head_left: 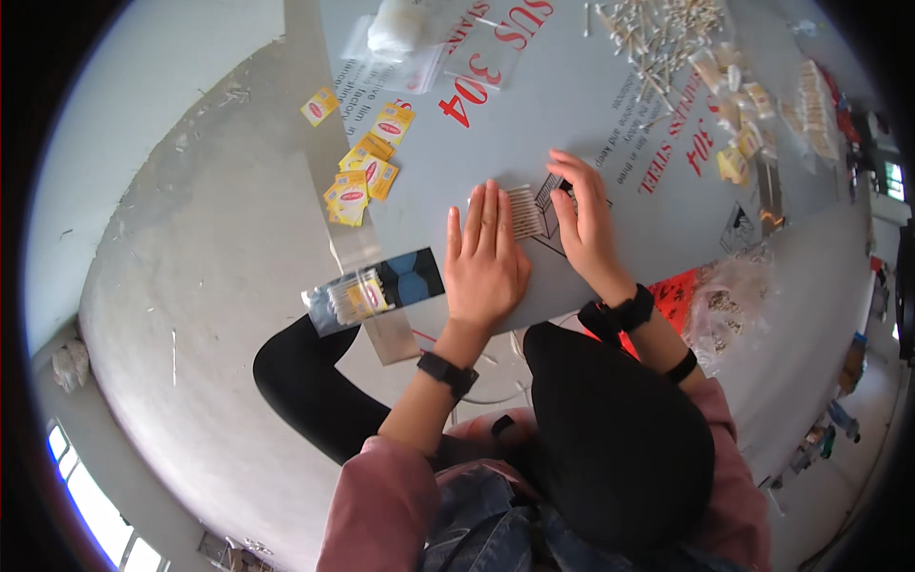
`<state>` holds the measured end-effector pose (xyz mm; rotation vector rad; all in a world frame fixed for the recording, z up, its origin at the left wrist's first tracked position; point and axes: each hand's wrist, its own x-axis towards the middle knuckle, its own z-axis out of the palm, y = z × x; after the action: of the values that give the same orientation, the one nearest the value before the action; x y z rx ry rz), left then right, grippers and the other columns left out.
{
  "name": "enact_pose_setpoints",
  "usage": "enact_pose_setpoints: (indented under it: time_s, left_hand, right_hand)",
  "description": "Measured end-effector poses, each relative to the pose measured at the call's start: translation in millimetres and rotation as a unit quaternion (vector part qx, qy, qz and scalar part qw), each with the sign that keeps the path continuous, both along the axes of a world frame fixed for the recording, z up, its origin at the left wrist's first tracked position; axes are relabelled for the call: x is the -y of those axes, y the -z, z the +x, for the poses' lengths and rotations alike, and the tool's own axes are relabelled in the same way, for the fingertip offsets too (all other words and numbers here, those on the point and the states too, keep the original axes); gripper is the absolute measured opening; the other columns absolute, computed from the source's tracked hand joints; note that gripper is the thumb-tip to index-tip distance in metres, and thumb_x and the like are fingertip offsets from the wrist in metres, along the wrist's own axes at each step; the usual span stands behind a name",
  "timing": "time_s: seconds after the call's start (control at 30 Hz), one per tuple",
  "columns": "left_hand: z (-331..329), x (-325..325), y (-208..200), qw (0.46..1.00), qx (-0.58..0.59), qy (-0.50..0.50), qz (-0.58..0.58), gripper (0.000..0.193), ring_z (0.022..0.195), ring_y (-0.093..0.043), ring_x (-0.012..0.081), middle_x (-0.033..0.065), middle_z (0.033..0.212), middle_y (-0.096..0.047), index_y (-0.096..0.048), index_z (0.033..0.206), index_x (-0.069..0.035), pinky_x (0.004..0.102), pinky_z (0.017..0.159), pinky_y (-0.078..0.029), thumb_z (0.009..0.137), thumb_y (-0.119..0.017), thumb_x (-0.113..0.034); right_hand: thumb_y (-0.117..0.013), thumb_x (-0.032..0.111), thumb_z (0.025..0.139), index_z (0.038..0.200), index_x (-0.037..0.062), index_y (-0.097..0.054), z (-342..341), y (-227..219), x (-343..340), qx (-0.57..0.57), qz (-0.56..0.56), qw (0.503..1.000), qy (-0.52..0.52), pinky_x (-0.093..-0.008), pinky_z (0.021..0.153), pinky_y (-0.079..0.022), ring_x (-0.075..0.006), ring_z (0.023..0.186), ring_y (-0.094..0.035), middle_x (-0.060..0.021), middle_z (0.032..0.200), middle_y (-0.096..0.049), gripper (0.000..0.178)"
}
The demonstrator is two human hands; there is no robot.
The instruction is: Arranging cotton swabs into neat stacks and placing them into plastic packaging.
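Observation:
A row of cotton swabs (523, 212) lies side by side on the grey sheet-covered table (419, 172), between my two hands. My left hand (484, 262) rests flat with its fingers stretched out, its edge against or over the left end of the row; what is under the palm is hidden. On the right, my right hand (588, 224) stands with fingers curved and thumb apart, holding nothing that I can see. Left of my left hand, a clear packet (357, 297) with swabs and a yellow card inside lies at the table's near edge, on a dark strip with blue shapes (412, 275).
Several yellow cards (367, 172) lie at the left table edge. Clear plastic bags (400, 43) lie at the far side. A loose swab heap (672, 33) and small swab bundles (739, 105) are at the far right. A clear bag (720, 310) sits by red material near my right forearm.

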<state>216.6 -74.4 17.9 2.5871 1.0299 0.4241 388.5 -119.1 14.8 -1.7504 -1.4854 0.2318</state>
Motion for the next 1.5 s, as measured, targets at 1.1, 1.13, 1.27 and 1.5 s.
enact_pose_setpoints:
  time_s: [1.1, 1.13, 1.27, 1.5]
  left_hand:
    - [-73.6, -2.6, -27.7, 0.733, 0.527, -0.034, -0.429, 0.078, 0.155, -0.001, 0.0243, 0.0125, 0.168, -0.006, -0.006, 0.161, -0.009, 0.0401, 0.123, 0.003, 0.101, -0.037, -0.048]
    - [-77.2, -6.5, -21.3, 0.713, 0.533, -0.053, -0.453, 0.077, 0.155, -0.002, 0.0237, 0.0114, 0.168, -0.009, -0.006, 0.161, -0.01, 0.0399, 0.124, 0.002, 0.101, -0.038, -0.048]
    - [-63.2, -10.2, -10.2, 0.661, 0.562, -0.068, -0.492, 0.076, 0.155, -0.003, 0.023, 0.012, 0.167, -0.011, -0.007, 0.16, -0.009, 0.04, 0.124, 0.001, 0.101, -0.038, -0.045]
    - [-36.4, 0.5, -7.1, 0.678, 0.553, -0.057, -0.481, 0.072, 0.154, -0.007, 0.0248, 0.0146, 0.166, -0.014, -0.007, 0.16, -0.006, 0.0401, 0.124, -0.002, 0.102, -0.036, -0.039]
  right_hand:
    - [-0.055, 0.02, 0.101, 0.136, 0.0, -0.047, -76.7, -18.7, 14.5, 0.045, 0.004, 0.991, 0.122, -0.0494, 0.111, -0.036, -0.0385, 0.135, -0.045, -0.0224, 0.143, -0.049, 0.041]
    - [-0.056, 0.02, 0.101, 0.137, 0.0, -0.046, -78.7, -11.9, 11.2, 0.101, -0.005, 0.987, 0.126, -0.0514, 0.112, -0.035, -0.039, 0.137, -0.043, -0.0225, 0.144, -0.048, 0.043]
    - [-0.057, 0.023, 0.1, 0.139, -0.0003, -0.045, -88.8, 6.2, 1.3, 0.186, -0.057, 0.97, 0.148, -0.0537, 0.115, -0.031, -0.0378, 0.14, -0.039, -0.021, 0.147, -0.046, 0.047]
    - [-0.053, 0.032, 0.102, 0.145, 0.0013, -0.04, -82.1, 12.9, -11.3, 0.202, -0.111, 0.963, 0.139, -0.055, 0.119, -0.022, -0.037, 0.146, -0.031, -0.0199, 0.152, -0.04, 0.055]
